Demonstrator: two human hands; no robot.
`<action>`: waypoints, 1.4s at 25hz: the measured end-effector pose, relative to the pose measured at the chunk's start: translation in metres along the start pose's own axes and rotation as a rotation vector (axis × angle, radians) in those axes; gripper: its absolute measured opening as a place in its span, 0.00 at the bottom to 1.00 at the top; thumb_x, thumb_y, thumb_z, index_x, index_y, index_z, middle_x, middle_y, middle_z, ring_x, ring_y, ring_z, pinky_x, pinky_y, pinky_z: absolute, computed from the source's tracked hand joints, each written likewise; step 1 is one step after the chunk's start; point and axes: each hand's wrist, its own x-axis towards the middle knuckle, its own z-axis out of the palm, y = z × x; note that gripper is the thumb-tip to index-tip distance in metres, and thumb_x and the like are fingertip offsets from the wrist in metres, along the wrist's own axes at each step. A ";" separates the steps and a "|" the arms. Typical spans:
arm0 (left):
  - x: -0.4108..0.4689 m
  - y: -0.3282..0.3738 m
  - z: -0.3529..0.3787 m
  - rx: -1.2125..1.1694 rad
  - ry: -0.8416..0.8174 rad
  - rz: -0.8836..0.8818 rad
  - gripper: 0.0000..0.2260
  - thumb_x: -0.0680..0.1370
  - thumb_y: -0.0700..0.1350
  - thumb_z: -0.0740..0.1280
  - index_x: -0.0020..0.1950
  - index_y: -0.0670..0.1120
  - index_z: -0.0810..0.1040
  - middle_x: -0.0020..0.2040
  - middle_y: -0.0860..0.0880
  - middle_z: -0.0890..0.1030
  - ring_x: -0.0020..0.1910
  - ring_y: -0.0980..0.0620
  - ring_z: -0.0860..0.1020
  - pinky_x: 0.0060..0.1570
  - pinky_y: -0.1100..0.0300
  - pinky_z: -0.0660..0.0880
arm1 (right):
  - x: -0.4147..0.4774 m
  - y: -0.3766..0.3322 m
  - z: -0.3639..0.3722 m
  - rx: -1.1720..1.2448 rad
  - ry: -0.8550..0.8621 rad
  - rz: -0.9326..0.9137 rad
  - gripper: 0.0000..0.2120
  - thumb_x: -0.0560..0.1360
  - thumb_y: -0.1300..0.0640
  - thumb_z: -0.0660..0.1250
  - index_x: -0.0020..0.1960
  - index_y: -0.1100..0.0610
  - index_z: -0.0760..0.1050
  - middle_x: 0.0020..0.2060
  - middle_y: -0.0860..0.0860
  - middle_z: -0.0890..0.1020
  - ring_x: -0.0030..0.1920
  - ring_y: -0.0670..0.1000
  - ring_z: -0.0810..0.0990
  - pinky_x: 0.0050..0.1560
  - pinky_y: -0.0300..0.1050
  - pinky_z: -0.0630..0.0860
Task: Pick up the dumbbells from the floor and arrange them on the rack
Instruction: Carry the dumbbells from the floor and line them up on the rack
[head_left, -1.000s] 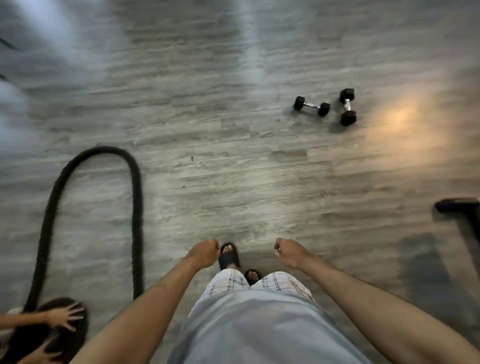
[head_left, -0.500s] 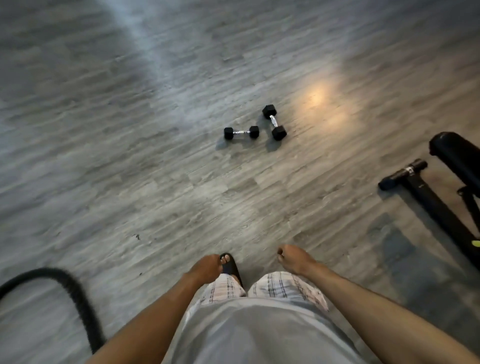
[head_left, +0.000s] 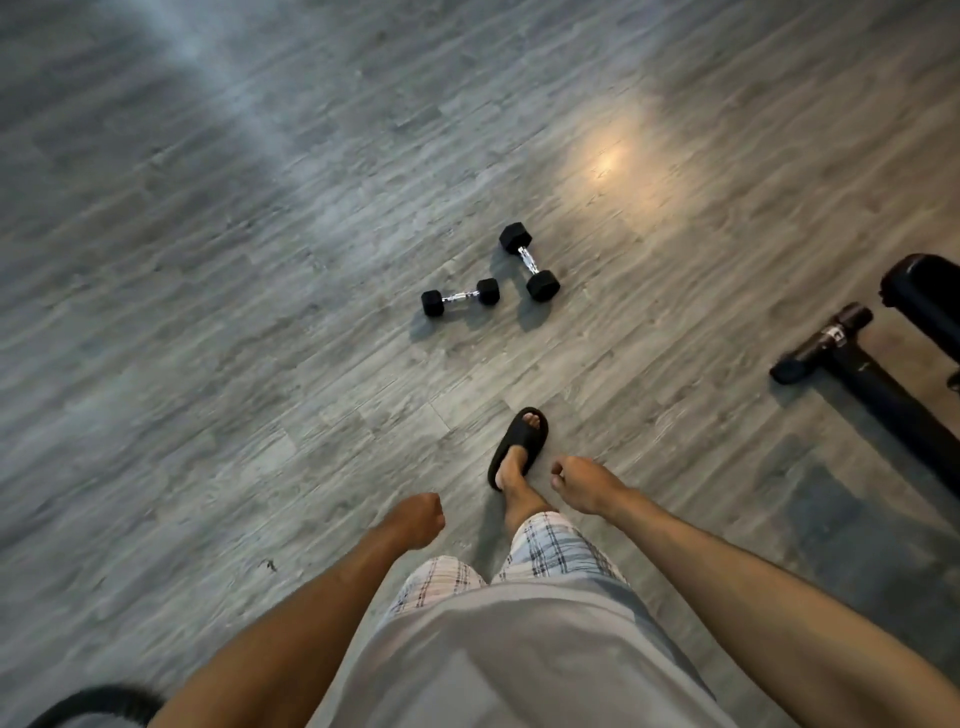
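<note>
Two black hex dumbbells with chrome handles lie on the grey wood floor ahead of me. The smaller dumbbell (head_left: 460, 296) lies to the left, almost sideways. The larger dumbbell (head_left: 529, 262) lies just right of it, angled away. My left hand (head_left: 417, 520) hangs in a loose fist, holding nothing. My right hand (head_left: 581, 483) is curled too and holds nothing. Both hands are well short of the dumbbells. No rack is in view.
My right foot in a black slide sandal (head_left: 518, 445) is stepped forward. A black bench frame (head_left: 862, 379) with a padded part (head_left: 927, 301) stands on the right. A piece of thick black rope (head_left: 96, 702) shows at the bottom left.
I have turned and walked toward the dumbbells, which now look nearer and more central. The rope has slid out to the bottom left and the bench has come in on the right.
</note>
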 end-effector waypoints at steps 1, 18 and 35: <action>0.016 0.008 -0.023 0.004 0.006 -0.005 0.13 0.81 0.43 0.60 0.61 0.39 0.77 0.59 0.40 0.80 0.57 0.42 0.78 0.53 0.55 0.74 | 0.021 -0.003 -0.018 0.000 -0.012 0.001 0.11 0.78 0.56 0.60 0.54 0.61 0.76 0.52 0.60 0.82 0.55 0.61 0.80 0.52 0.50 0.74; 0.259 0.168 -0.337 -0.001 -0.065 0.058 0.14 0.81 0.45 0.61 0.59 0.38 0.77 0.59 0.38 0.81 0.57 0.40 0.78 0.54 0.51 0.74 | 0.275 -0.028 -0.298 0.061 -0.114 0.102 0.10 0.78 0.58 0.60 0.54 0.62 0.76 0.50 0.61 0.83 0.52 0.61 0.80 0.50 0.51 0.77; 0.641 0.228 -0.455 -0.388 -0.080 -0.100 0.08 0.81 0.42 0.62 0.55 0.40 0.78 0.46 0.40 0.83 0.43 0.45 0.81 0.51 0.49 0.79 | 0.634 0.004 -0.378 0.181 -0.143 0.225 0.13 0.81 0.53 0.59 0.60 0.57 0.77 0.57 0.56 0.82 0.61 0.57 0.77 0.51 0.42 0.67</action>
